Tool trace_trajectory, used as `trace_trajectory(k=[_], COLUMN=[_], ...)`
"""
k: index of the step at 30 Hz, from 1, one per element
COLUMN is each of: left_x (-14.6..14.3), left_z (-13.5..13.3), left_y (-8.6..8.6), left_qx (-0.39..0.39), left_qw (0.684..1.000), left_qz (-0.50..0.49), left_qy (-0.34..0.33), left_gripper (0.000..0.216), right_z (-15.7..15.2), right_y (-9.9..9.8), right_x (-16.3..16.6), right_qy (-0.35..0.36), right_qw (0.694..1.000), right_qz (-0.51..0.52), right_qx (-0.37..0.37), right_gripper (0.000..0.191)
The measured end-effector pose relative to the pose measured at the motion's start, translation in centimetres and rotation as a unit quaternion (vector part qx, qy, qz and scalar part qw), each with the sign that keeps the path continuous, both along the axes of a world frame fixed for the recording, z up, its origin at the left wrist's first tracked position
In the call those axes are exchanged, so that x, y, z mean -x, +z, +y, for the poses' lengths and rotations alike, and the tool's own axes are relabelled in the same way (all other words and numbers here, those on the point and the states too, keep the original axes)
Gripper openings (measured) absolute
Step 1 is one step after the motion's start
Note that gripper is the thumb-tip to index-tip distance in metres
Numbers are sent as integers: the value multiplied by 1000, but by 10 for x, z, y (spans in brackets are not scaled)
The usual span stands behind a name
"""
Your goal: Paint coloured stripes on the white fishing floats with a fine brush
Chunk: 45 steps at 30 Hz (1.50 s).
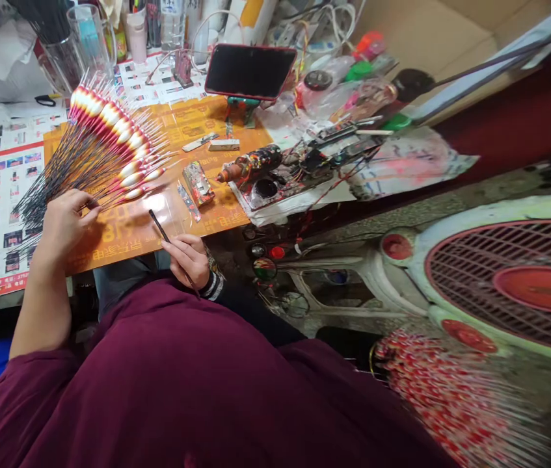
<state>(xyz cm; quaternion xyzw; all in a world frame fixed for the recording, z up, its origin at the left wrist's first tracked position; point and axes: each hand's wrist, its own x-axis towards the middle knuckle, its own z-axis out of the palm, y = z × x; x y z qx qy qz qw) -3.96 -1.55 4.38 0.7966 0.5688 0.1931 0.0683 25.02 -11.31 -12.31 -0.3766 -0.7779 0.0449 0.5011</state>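
My left hand (63, 224) rests on the orange sheet (192, 123), its fingers curled on the thin dark stems of a fanned row of fishing floats (109, 140) with red, white and yellow bodies. My right hand (188, 259) is closed in a pen grip on a thin black stick (159, 227) that points up and left toward the floats. Both hands are near the table's front edge, above my maroon sleeves.
A phone (250, 70) stands on a holder at the back. A small rotary tool (250, 166), a lighter (198, 183), wires and bottles crowd the table's right side. A white and red fan (509, 273) lies on the floor, right. More floats (451, 396) lie blurred below it.
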Motion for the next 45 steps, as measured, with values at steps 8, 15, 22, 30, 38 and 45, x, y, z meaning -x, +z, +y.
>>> trace_trajectory(k=[8, 15, 22, 30, 38, 45], left_x=[-20, -20, -27, -49, -54, -55], left_z=[-18, -12, -2, 11, 10, 9], left_y=[34, 32, 23, -2, -9, -9], left_qx=[69, 98, 79, 74, 87, 89], left_qw=[994, 994, 994, 990, 984, 984], left_qz=[-68, -34, -25, -64, -113, -115], left_qy=[-51, -39, -78, -99, -106, -102], left_gripper=[25, 27, 27, 14, 7, 8], right_z=[4, 7, 5, 0, -6, -6], right_y=[3, 8, 6, 3, 6, 10], right_x=[-1, 2, 0, -1, 1, 3], right_qy=[-1, 12, 3, 0, -27, -34], right_qw=[1000, 998, 1000, 1000, 999, 999], right_qz=[-30, 23, -12, 0, -15, -12], right_qx=[10, -56, 1, -1, 15, -4], right_gripper=[42, 42, 42, 43, 45, 49])
